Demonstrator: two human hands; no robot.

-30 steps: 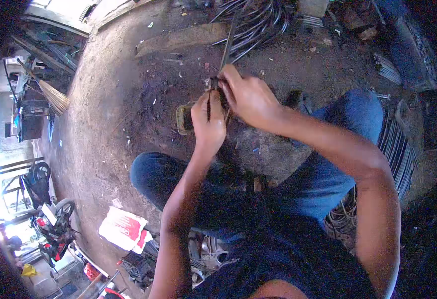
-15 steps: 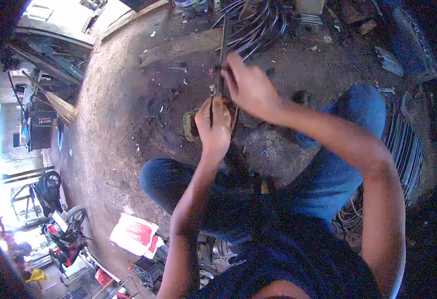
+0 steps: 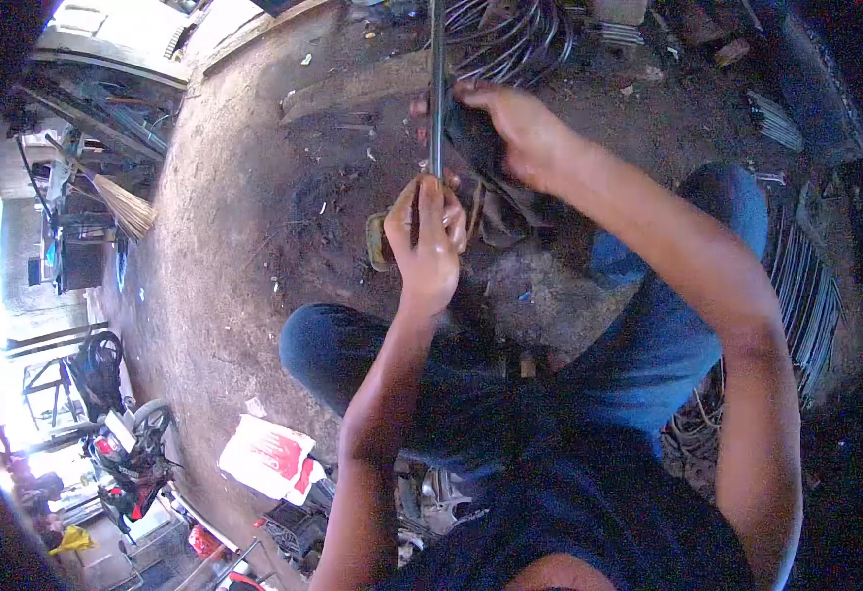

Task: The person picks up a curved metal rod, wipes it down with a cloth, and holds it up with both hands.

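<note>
Rod (image 3: 437, 98): we see it stand out from the hands, its far stretch passing just left of the coil (image 3: 528, 54) and its near end hidden in the lower fist.
Left hand (image 3: 427, 241): nearer us than the coil and a little left of it; its fingers are folded firmly about the near end of the rod.
Right hand (image 3: 520, 123): just on our side of the coil; its fingers bend behind the rod, tips showing past the left edge, thumb on the right. We cannot tell how firmly it grips, nor whether the dark patch under the palm is cloth or shadow.
Plank (image 3: 353, 91): flat on the floor, left of the coil.
Block (image 3: 378, 243): yellowish, beside the lower fist, on our side of the coil and left of it; we cannot make out what it is.
Jeans (image 3: 328, 345): bent knees, well nearer us than the coil.
Bundle (image 3: 806, 305): thin lengths lying right of the coil and nearer us.
Broom (image 3: 121, 205): far left of the coil.
Bag (image 3: 264, 461): white and red, left of the coil and much nearer us.
</note>
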